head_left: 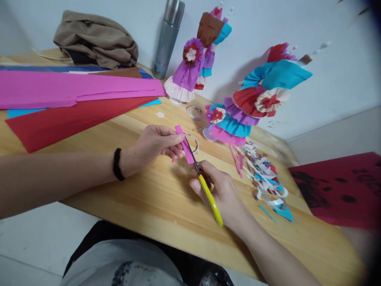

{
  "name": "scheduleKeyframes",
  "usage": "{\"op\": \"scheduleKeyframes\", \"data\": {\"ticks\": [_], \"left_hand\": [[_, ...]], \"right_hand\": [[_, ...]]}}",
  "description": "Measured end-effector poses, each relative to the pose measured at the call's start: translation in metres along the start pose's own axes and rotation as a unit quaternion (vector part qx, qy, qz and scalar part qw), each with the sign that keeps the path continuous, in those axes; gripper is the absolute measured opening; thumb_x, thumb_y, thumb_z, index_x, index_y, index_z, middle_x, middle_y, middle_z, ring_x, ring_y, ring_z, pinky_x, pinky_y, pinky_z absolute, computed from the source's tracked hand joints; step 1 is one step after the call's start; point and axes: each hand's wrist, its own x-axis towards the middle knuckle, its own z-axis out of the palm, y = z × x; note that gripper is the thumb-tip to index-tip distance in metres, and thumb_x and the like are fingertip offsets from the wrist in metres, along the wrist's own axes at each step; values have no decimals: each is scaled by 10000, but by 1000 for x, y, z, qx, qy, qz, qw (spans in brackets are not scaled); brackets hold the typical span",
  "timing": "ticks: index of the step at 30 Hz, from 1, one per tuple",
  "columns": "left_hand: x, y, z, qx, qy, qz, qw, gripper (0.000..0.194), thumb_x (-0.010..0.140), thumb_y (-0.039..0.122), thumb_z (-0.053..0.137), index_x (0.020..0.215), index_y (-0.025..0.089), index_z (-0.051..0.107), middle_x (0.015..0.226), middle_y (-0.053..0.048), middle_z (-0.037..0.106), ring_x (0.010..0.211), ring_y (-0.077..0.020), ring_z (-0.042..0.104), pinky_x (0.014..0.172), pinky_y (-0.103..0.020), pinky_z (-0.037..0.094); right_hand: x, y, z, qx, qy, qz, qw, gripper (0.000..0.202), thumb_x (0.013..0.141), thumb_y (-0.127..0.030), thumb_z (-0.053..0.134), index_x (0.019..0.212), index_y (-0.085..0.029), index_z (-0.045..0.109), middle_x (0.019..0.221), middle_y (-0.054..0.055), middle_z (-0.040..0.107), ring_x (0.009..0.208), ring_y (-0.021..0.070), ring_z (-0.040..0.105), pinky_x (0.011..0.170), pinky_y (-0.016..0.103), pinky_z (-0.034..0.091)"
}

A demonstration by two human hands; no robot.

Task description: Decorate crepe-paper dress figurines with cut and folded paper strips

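My left hand (157, 145) pinches a small pink paper strip (188, 154) between thumb and fingers. In my right hand (220, 188) is a pair of scissors with yellow handles (210, 200). The narrow dark blades lie against the strip, pointing up toward my left fingertips. Behind the strip, close to my left fingers, shows a thin white ring (195, 143); what supports it is partly hidden.
Pink sheets (53, 88) and a red sheet (80, 119) lie at left, before a brown cloth (95, 37). A bottle (169, 39) and paper-dressed figures (189, 71) stand behind. Paper scraps (264, 174) lie at right, near a red bag (342, 190).
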Motion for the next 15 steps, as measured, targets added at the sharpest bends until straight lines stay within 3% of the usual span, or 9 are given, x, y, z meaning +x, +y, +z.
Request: {"op": "scheduleKeyframes", "data": {"ticks": [15], "left_hand": [[1,-1,-2,8,-5,0,1000,230,823,214,678,625,99,664,603,-61,694,518,-109,628,533,-196,495]], "right_hand": [[1,2,0,-4,11,-9,1000,409,924,-588,483,811,-196,518,570,-51,411,495,107,360,469,235,282]]}}
